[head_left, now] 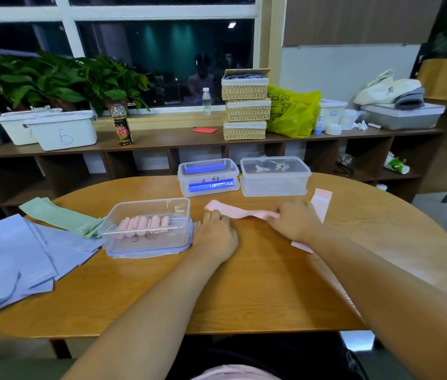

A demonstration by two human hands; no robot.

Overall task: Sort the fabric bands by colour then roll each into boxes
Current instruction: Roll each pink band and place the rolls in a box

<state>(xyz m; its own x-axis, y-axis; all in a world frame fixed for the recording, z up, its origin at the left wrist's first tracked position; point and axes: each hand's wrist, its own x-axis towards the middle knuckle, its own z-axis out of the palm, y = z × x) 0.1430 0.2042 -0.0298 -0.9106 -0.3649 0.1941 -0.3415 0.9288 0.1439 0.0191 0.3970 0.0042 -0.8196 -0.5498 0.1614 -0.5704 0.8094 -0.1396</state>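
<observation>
Reaches both bare forearms over the near edge of the wooden table. Keeps at the near left a loose pile of blue bands, with green bands just beyond it. Sets the left hand knuckles-up, fingers bent, tips down on the left part of a pink band; cannot tell whether pinching or only pressing. Grips the same band further right with the right hand, fingers curled close around it, the strip slightly twisted between the hands. Covers with that hand the middle of a second pink band, flat on the table. Has just left of the left hand an open clear box, pink rolls side by side inside. Faces, at the far edge, two lidded clear boxes side by side, the left one with blue rolls, the right one with contents unclear. Looks beyond to a low shelf with stacked wicker baskets and white bins.
</observation>
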